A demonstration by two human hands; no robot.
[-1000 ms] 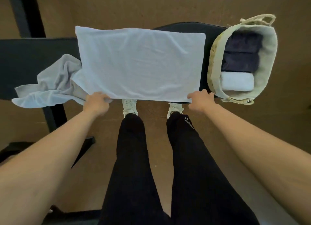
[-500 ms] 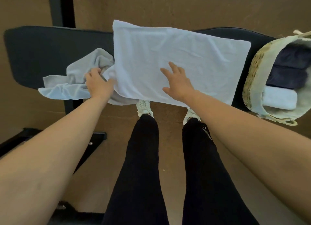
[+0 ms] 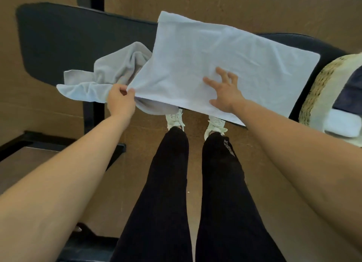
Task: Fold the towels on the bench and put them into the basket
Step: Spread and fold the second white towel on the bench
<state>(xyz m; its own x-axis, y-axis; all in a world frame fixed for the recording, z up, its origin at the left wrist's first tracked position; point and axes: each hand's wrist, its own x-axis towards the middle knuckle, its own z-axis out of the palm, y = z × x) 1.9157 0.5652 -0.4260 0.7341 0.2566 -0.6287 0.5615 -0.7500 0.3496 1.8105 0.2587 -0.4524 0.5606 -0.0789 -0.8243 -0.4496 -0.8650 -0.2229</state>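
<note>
Towel (image 3: 225, 46) corner newly up between left hand (image 3: 120, 102) fingertips; right hand (image 3: 225, 97) flat on it, fingers apart.

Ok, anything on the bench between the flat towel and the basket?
Nothing visible. Only bare bench separates the flat towel from the basket; the crumpled towel lies on the opposite side.

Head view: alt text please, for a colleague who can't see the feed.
The left hand pinches the near left corner of a pale towel spread on the dark bench, while the right hand presses on it with spread fingers. A crumpled towel lies to its left; a basket of folded towels sits at the right.
</note>
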